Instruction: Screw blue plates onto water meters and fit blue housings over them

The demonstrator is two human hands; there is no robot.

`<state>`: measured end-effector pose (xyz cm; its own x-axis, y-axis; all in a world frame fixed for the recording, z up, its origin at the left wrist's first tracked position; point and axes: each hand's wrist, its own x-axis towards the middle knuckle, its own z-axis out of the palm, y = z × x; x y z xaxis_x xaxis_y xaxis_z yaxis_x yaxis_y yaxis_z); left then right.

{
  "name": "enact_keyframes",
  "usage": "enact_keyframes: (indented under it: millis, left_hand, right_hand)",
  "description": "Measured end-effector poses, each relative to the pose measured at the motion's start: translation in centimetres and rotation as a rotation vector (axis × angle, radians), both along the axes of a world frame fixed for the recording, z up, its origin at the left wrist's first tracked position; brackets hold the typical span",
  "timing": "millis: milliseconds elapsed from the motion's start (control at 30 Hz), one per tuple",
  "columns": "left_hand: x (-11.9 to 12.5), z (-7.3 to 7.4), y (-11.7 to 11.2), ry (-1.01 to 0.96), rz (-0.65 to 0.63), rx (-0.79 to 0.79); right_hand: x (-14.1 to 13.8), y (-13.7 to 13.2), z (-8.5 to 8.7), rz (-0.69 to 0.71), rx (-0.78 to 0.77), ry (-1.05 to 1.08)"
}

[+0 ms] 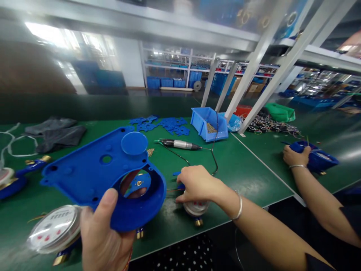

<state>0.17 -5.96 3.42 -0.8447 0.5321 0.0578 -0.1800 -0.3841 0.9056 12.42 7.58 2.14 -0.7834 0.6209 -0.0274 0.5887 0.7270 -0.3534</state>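
My left hand (103, 229) grips a large blue plastic cover (98, 169) by its lower rim, thumb on top, holding it up above the green table (242, 169). The cover has a round opening and a raised disc. My right hand (196, 184) is closed over a small water meter (196, 209) standing near the table's front edge, with its fingers curled down onto it. A black and silver electric screwdriver (180, 144) lies on the table behind my right hand, its cable trailing toward me.
Another water meter (53, 227) lies at the front left, and a further one (8, 180) at the far left. Blue plastic pieces (166, 124) and a blue bin (208, 128) sit at the back. A co-worker's hand (295, 155) holds a blue part (318, 158) at right. Grey cloths (56, 133) lie back left.
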Motion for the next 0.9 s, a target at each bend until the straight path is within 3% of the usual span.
enact_keyframes:
  millis: [133, 300, 433, 600, 767, 900]
  left_hand:
    - [0.1, 0.0, 0.5, -0.198, -0.041, 0.032]
    - [0.7, -0.2, 1.7, -0.325, -0.169, 0.092]
    - [1.2, -0.9, 2.5, -0.294, -0.189, 0.148]
    - [1.5, -2.5, 4.3, -0.094, -0.191, 0.105]
    - [1.2, -3.6, 5.3, 0.087, -0.098, 0.087]
    - [0.4, -3.3, 5.3, 0.164, -0.116, 0.033]
  right_hand:
    - [-2.6, 0.0, -0.4, 0.019, -0.096, 0.032]
    - [0.5, 1.5, -0.9, 0.016, -0.346, 0.289]
    - [3.3, 1.8, -2.6, -0.077, -0.632, 0.535]
    - [3.0, 0.9, -4.1, -0.165, -0.822, 0.744]
    - [2.7, 0.6, -4.2, -0.157, -0.815, 0.826]
    - [2.9, -0.1, -3.7, -0.104, -0.564, 0.761]
